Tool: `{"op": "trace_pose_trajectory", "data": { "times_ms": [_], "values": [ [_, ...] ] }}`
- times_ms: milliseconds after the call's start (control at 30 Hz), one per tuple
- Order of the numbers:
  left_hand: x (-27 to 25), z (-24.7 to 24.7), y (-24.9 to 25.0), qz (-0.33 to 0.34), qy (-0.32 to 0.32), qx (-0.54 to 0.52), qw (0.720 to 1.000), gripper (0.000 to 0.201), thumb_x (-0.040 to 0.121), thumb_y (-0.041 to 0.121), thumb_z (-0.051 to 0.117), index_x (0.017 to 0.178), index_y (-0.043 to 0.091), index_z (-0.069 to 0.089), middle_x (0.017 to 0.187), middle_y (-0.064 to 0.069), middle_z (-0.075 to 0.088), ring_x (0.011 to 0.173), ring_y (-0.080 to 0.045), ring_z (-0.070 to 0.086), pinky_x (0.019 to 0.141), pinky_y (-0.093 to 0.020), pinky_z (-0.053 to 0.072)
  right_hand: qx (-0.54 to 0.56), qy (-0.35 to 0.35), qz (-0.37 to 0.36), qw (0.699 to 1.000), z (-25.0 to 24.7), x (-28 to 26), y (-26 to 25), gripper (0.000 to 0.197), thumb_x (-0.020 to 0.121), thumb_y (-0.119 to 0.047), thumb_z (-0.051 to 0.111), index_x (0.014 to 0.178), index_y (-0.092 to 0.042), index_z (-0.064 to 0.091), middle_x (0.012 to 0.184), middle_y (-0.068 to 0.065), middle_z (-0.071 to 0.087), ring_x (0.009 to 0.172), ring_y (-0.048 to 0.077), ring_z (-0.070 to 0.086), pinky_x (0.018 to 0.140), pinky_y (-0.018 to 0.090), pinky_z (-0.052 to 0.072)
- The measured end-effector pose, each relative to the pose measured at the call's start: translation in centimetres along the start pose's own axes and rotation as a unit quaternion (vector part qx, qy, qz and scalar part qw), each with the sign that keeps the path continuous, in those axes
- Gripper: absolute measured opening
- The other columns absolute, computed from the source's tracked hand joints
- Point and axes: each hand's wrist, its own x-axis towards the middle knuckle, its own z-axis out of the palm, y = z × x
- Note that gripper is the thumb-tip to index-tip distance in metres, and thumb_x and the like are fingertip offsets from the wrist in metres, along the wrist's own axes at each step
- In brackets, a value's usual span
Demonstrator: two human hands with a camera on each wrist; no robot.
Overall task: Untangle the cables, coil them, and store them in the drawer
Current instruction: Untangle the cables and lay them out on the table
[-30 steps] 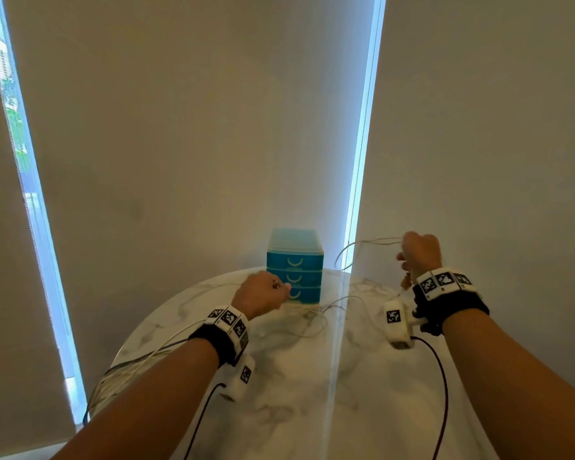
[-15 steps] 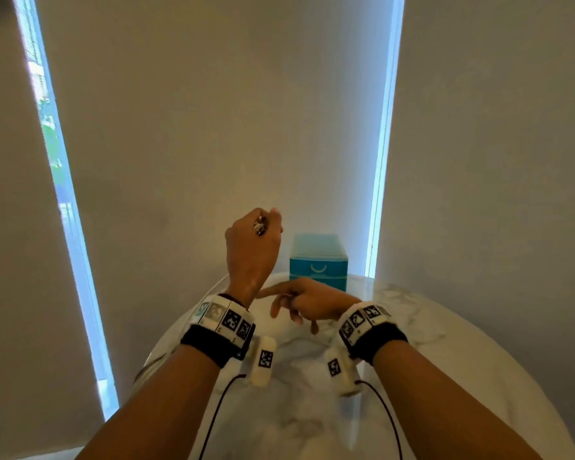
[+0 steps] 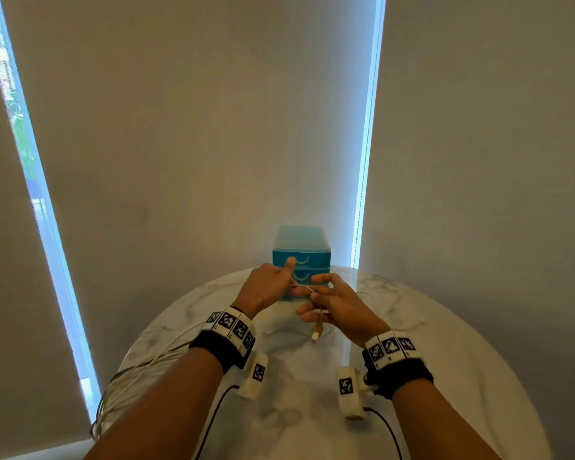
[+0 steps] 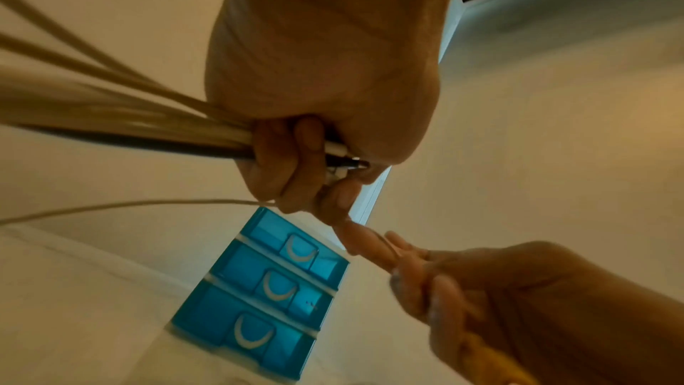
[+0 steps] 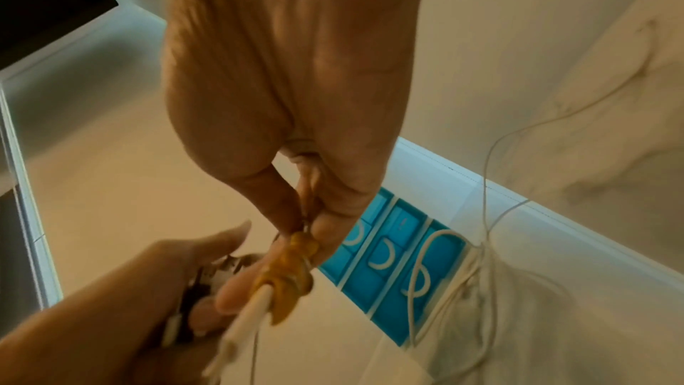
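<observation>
The left hand (image 4: 296, 157) is fisted round a bundle of thin, pale and dark cables (image 4: 111, 125), plug ends poking from the fist. The right hand (image 3: 337, 305) pinches one thin white cable (image 3: 304, 288) strung between both hands, above the round white marble desk (image 3: 445, 343), before the small blue plastic three-drawer unit (image 3: 307, 257).

These cords look light, limp and springy; they will likely snag, so holding near the plugs should serve best.

The bundle's tails run off the desk's left edge. Blur hides which cord is which.
</observation>
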Motion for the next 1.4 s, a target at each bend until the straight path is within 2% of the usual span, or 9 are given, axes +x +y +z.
{"op": "trace_pose_trajectory", "data": {
  "times_ms": [300,400,633,700,800,867,1000,1267,1400],
  "values": [
    [1.3,2.2,-1.5,-0.026,0.119,0.067,0.99,0.059,0.102,0.051,0.052,0.059,0.012,0.058,0.057,-0.001,0.063,0.059,-0.024,0.062,0.056,-0.032,0.045,-0.057,0.007,0.022,0.998,0.1,-1.8,5.2,0.027,0.096,-0.008,0.076,0.121,-0.008,0.066,0.111,0.01,0.08,0.104,0.025,0.075,0.091,0.038,0.058],
    [1.6,1.7,-2.0,-0.028,0.138,0.054,0.988,0.058,0.104,0.049,0.053,0.06,0.012,0.058,0.058,-0.003,0.063,0.06,-0.026,0.062,0.056,-0.031,0.04,0.057,0.024,0.023,0.998,-0.3,-1.6,6.3,0.023,0.099,-0.001,0.069,0.121,-0.005,0.07,0.109,0.012,0.078,0.097,0.022,0.075,0.092,0.039,0.061],
    [1.3,1.8,-1.8,-0.044,0.107,-0.019,0.993,0.056,0.098,0.073,0.056,0.092,0.017,0.064,0.085,0.007,0.067,0.084,-0.018,0.065,0.074,-0.037,0.048,0.175,0.265,-0.055,0.947,-3.3,-1.5,7.6,0.026,0.093,-0.008,0.081,0.117,-0.001,0.076,0.108,0.015,0.081,0.102,0.027,0.079,0.084,0.024,0.064],
    [0.6,2.2,-0.1,-0.011,0.101,-0.043,0.994,0.069,0.092,0.085,0.05,0.082,0.017,0.058,0.078,0.009,0.065,0.073,-0.011,0.061,0.07,-0.036,0.049,0.137,0.291,-0.057,0.945,-3.7,-2.0,7.8,0.025,0.088,-0.008,0.086,0.111,0.0,0.078,0.102,0.015,0.082,0.102,0.029,0.079,0.081,0.022,0.063],
    [-0.4,3.4,1.0,0.037,0.093,-0.025,0.995,0.077,0.091,0.092,0.04,0.067,0.02,0.05,0.064,0.003,0.064,0.063,-0.012,0.06,0.065,-0.036,0.049,0.05,0.172,-0.048,0.983,-2.8,-2.4,7.4,0.019,0.091,-0.007,0.083,0.11,-0.007,0.081,0.105,0.007,0.083,0.108,0.026,0.077,0.089,0.025,0.062],
    [-0.5,4.4,0.1,0.028,0.072,-0.036,0.996,0.081,0.091,0.093,0.036,0.078,0.018,0.062,0.076,0.004,0.072,0.076,-0.013,0.069,0.075,-0.038,0.057,0.029,0.094,-0.047,0.994,-1.2,-2.2,7.1,0.021,0.094,-0.004,0.078,0.115,-0.006,0.08,0.108,0.007,0.083,0.109,0.024,0.077,0.097,0.03,0.061],
    [-0.6,5.8,-1.8,-0.009,-0.034,-0.071,0.997,0.082,0.09,0.094,0.032,0.103,0.023,0.07,0.098,0.005,0.076,0.092,-0.013,0.071,0.088,-0.039,0.059,0.051,0.116,-0.092,0.988,0.6,-1.8,6.9,0.022,0.093,-0.002,0.079,0.114,-0.001,0.075,0.108,0.009,0.082,0.107,0.023,0.078,0.096,0.031,0.061],
    [-1.1,6.7,-2.9,-0.056,-0.08,-0.185,0.978,0.084,0.093,0.092,0.024,0.083,0.019,0.064,0.07,0.003,0.061,0.055,-0.012,0.046,0.047,-0.025,0.036,0.116,0.213,-0.069,0.968,0.5,-1.5,7.3,0.024,0.095,-0.009,0.079,0.113,0.004,0.069,0.106,0.015,0.08,0.103,0.028,0.079,0.094,0.035,0.064],
    [-0.7,5.5,-4.9,-0.147,0.013,-0.393,0.908,0.075,0.091,0.092,0.03,0.081,0.022,0.055,0.061,0.005,0.048,0.045,-0.01,0.032,0.044,-0.023,0.023,0.158,0.228,-0.011,0.961,-0.8,-1.2,7.5,0.016,0.098,-0.002,0.072,0.113,0.005,0.069,0.099,0.019,0.079,0.092,0.028,0.079,0.09,0.036,0.065]
  ]
}}
